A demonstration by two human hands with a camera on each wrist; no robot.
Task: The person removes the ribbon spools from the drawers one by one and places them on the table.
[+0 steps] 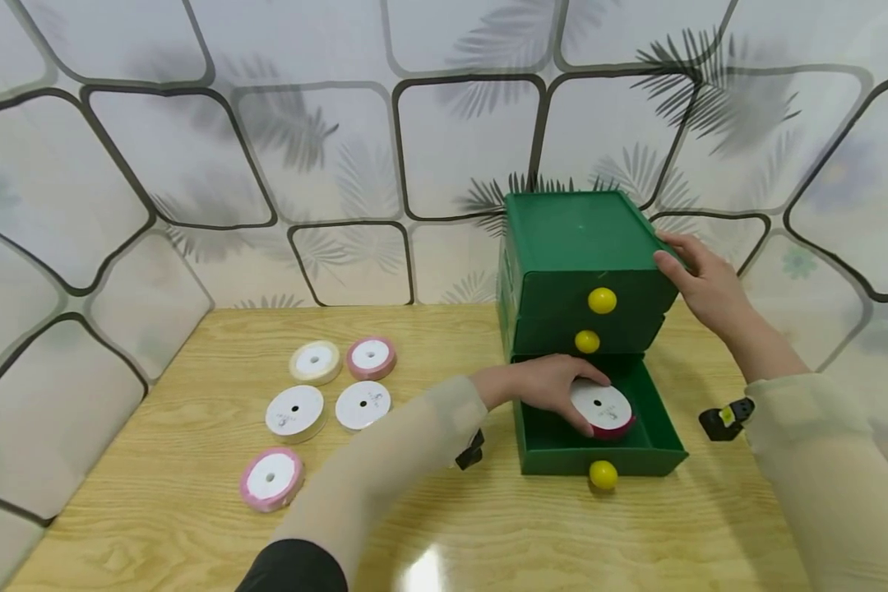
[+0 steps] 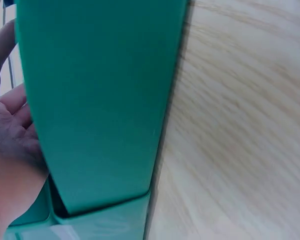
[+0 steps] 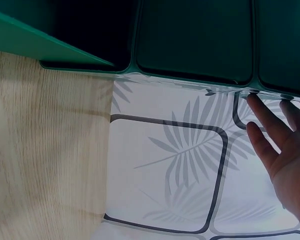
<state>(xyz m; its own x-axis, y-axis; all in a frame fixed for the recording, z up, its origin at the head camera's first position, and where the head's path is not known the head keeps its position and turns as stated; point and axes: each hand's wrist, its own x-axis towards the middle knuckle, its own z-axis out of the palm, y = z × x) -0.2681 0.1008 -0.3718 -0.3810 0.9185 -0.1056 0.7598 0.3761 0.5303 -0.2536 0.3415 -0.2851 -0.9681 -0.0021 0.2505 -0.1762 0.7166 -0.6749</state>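
Note:
A green three-drawer cabinet point(image 1: 579, 234) with yellow knobs stands at the right of the table, its bottom drawer point(image 1: 654, 411) pulled out. Inside that drawer, my left hand point(image 1: 548, 385) grips a ribbon spool point(image 1: 601, 403) by its edge, thumb and fingers spread around it. The spool has a white face and dark pink ribbon. In the left wrist view the drawer's side wall point(image 2: 100, 110) hides the spool. My right hand point(image 1: 710, 288) rests against the cabinet's upper right side; the right wrist view shows its fingers point(image 3: 270, 120) extended to the cabinet's edge.
On the table's left lie several more ribbon spools: a cream one point(image 1: 315, 359), a dusty pink one point(image 1: 371, 355), a pink one point(image 1: 271, 478) and white-faced ones point(image 1: 294, 411). A patterned curtain point(image 1: 340, 148) stands close behind the cabinet. The drawer's yellow knob point(image 1: 603, 474) juts forward.

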